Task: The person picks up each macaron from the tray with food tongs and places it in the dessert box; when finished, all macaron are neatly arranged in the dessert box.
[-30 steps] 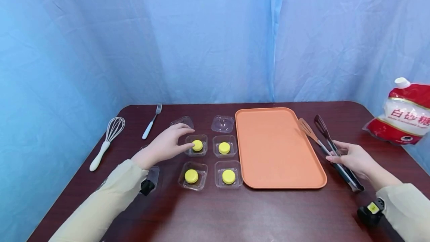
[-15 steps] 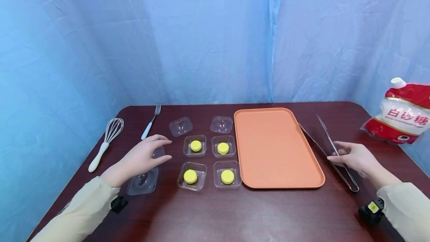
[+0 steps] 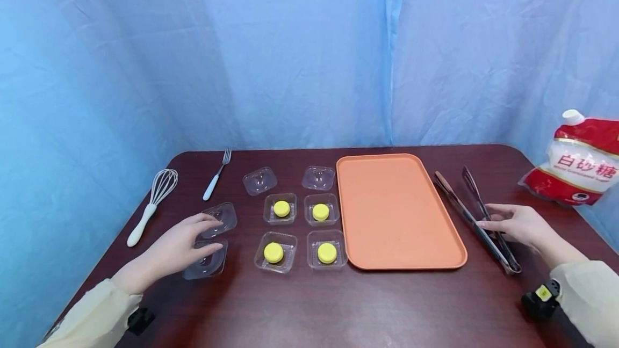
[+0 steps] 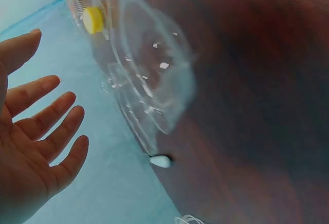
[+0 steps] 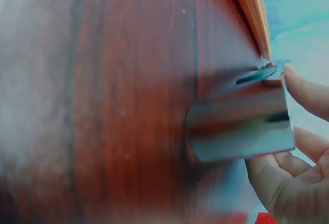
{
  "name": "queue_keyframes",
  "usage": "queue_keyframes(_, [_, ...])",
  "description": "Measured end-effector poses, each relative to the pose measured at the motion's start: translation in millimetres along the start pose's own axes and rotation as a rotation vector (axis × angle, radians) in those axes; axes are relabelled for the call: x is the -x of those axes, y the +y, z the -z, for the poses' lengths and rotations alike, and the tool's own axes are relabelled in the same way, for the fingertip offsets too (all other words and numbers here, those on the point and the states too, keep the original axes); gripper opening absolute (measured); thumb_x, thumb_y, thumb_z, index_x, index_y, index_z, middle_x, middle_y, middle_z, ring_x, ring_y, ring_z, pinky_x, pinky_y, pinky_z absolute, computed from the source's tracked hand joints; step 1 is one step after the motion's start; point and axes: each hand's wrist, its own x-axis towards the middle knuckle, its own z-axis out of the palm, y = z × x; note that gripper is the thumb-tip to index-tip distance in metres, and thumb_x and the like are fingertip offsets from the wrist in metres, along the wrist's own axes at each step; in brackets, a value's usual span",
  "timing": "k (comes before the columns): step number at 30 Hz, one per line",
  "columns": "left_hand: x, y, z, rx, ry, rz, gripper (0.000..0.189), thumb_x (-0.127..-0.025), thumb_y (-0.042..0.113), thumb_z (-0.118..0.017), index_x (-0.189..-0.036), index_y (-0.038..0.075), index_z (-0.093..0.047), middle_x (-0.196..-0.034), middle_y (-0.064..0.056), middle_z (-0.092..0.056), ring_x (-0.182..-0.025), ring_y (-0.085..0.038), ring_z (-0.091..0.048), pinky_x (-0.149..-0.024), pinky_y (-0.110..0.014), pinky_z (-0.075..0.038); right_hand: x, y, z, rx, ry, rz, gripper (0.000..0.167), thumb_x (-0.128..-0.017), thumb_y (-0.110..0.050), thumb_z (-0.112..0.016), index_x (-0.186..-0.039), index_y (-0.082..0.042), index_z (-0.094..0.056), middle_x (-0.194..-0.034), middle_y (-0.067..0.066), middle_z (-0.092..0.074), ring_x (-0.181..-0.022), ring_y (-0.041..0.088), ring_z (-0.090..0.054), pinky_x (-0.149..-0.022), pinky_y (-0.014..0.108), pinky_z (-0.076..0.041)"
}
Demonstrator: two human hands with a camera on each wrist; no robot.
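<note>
Gripping the tongs with the right hand at right in the head view, clamping them between thumb and fingers, with tips spread apart near the tray. Holding the left hand at lower left, with thumb and fingers apart, over two clear lids. Seeing four boxes at centre, each with a yellow disc inside, below two more lids. Spotting the whisk and fork at left, the sugar bag at right edge.

Showing the left hand in the left wrist view at left edge, palm bare, fingers separated; catching the lids, blurred, at upper centre.

Showing the right hand in the right wrist view at lower right, clasping the blurred tongs at right of centre, below the tray's edge at upper right.
</note>
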Motion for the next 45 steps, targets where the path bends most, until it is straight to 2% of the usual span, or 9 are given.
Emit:
queue_keyframes(6, [19.1, -5.9, -0.5, 0.01, -0.027, 0.028, 0.044, -0.078, 0.024, -0.076, -0.115, 0.002, -0.065, -0.109, -0.01, -0.062, -0.096, -0.024, -0.062, -0.08, -0.041, -0.053, 0.9, 2.1, 1.9, -0.041, -0.007, -0.031, 0.099, -0.08, -0.049, -0.07, -0.14, 0.016, -0.025, -0.13, 0.043, -0.038, -0.098, 0.033, -0.064, -0.079, 0.038, -0.056])
queue_keyframes(10, [27.4, -7.2, -2.5, 0.035, -0.051, 0.057, 0.045, -0.077, 0.025, -0.077, -0.114, 0.004, -0.065, -0.109, -0.009, -0.062, -0.095, -0.022, -0.062, -0.08, -0.041, -0.054, 1.8, 2.7, 2.0, -0.015, 0.007, -0.04, 0.099, -0.08, -0.051, -0.07, -0.14, 0.015, -0.025, -0.13, 0.043, -0.038, -0.101, 0.04, -0.06, -0.079, 0.04, -0.056])
queue_keyframes(14, [33.9, -8.2, -6.2, 0.06, -0.064, 0.079, 0.046, -0.077, 0.028, -0.077, -0.115, 0.005, -0.065, -0.11, -0.008, -0.062, -0.099, -0.024, -0.062, -0.085, -0.045, -0.052, 6.2, 3.7, 2.0, 0.024, 0.052, -0.013, 0.093, -0.084, -0.053, -0.064, -0.139, 0.013, -0.031, -0.132, 0.042, -0.038, -0.109, 0.048, -0.052, -0.079, 0.044, -0.056])
queue_keyframes(22, [41.5, -11.8, -18.1, 0.046, -0.098, 0.067, 0.05, -0.076, 0.031, -0.078, -0.117, 0.005, -0.064, -0.113, -0.008, -0.061, -0.1, -0.022, -0.06, -0.085, -0.044, -0.052, 18.1, -3.8, 1.2, -0.001, 0.179, 0.073, 0.072, -0.091, -0.049, -0.056, -0.133, 0.008, -0.045, -0.131, 0.038, -0.044, -0.109, 0.047, -0.048, -0.081, 0.054, -0.051])
queue_keyframes(27, [43.2, -11.4, -23.4, 0.063, -0.126, 0.046, 0.053, -0.074, 0.031, -0.079, -0.117, 0.004, -0.064, -0.114, -0.011, -0.061, -0.1, -0.024, -0.06, -0.084, -0.043, -0.053, 25.2, -15.9, -5.7, -0.05, 0.184, 0.102, 0.07, -0.092, -0.048, -0.055, -0.135, 0.005, -0.043, -0.135, 0.036, -0.041, -0.114, 0.047, -0.044, -0.086, 0.057, -0.048])
queue_keyframes(29, [43.4, -11.2, -24.8, 0.078, -0.142, 0.05, 0.053, -0.074, 0.031, -0.079, -0.117, 0.004, -0.063, -0.115, -0.012, -0.061, -0.101, -0.025, -0.06, -0.084, -0.044, -0.052, 28.2, -20.9, -9.2, -0.049, 0.182, 0.123, 0.068, -0.092, -0.047, -0.055, -0.135, 0.004, -0.044, -0.134, 0.035, -0.044, -0.111, 0.042, -0.049, -0.086, 0.055, -0.05])
queue_keyframes(32, [43.1, -11.1, -26.3, 0.091, -0.165, 0.066, 0.053, -0.075, 0.03, -0.079, -0.118, 0.004, -0.063, -0.117, -0.013, -0.06, -0.101, -0.025, -0.06, -0.085, -0.043, -0.053, 32.2, -28.2, -15.0, -0.032, 0.179, 0.168, 0.063, -0.092, -0.044, -0.058, -0.134, 0.003, -0.047, -0.13, 0.032, -0.05, -0.1, 0.018, -0.058, -0.081, 0.042, -0.055])
queue_keyframes(37, [41.7, -11.0, -28.6, 0.095, -0.184, 0.047, 0.052, -0.076, 0.029, -0.077, -0.119, 0.003, -0.062, -0.117, -0.013, -0.061, -0.102, -0.026, -0.061, -0.085, -0.043, -0.052, 39.0, -45.2, -28.0, -0.048, 0.168, 0.237, 0.057, -0.09, -0.037, -0.063, -0.13, 0.002, -0.052, -0.122, 0.027, -0.058, -0.085, -0.015, -0.051, -0.071, 0.016, -0.052])
queue_keyframes(45, [41.8, -11.4, -31.0, 0.118, -0.173, 0.036, 0.05, -0.077, 0.022, -0.077, -0.118, -0.001, -0.061, -0.114, -0.012, -0.064, -0.098, -0.026, -0.063, -0.081, -0.039, -0.054, 50.1, -75.7, -52.0, -0.097, 0.129, 0.387, 0.046, -0.088, -0.025, -0.068, -0.124, 0.002, -0.057, -0.119, 0.023, -0.061, -0.088, -0.012, -0.055, -0.07, 0.018, -0.053])
